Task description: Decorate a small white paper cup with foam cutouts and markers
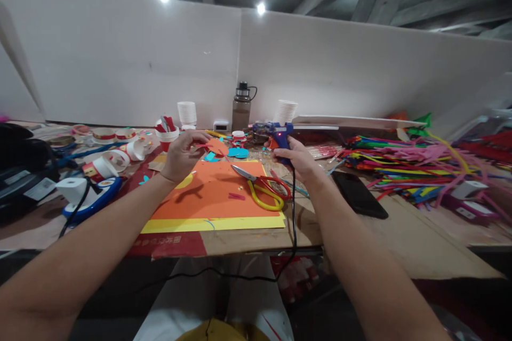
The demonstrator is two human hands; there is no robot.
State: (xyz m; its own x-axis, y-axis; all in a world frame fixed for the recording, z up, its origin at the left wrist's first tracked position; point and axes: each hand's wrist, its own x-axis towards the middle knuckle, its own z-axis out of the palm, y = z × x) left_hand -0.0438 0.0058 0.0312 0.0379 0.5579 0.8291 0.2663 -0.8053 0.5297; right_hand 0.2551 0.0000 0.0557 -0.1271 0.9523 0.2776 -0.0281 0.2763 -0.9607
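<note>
My right hand [298, 157] is closed around the handle of a blue glue gun [282, 141], which has a small red light lit and a black cord hanging down. My left hand [184, 155] pinches a small red paper piece [203, 145] above the work surface. An orange rounded paper cutout [218, 147] shows just beyond those fingertips; whether it is joined to the red piece I cannot tell. Below both hands lies an orange paper sheet [188, 203] over a yellow sheet [248, 222]. Scissors [266, 197] with red and yellow handles rest on its right part, near a red paper strip [237, 196].
Blue paper circles [238, 153] lie behind the sheets. A bottle [241, 109] and stacked white cups [286, 111] stand by the wall. On the right are a black phone [358, 194] and colourful pipe cleaners [400, 165]. A blue power strip [94, 205] sits left.
</note>
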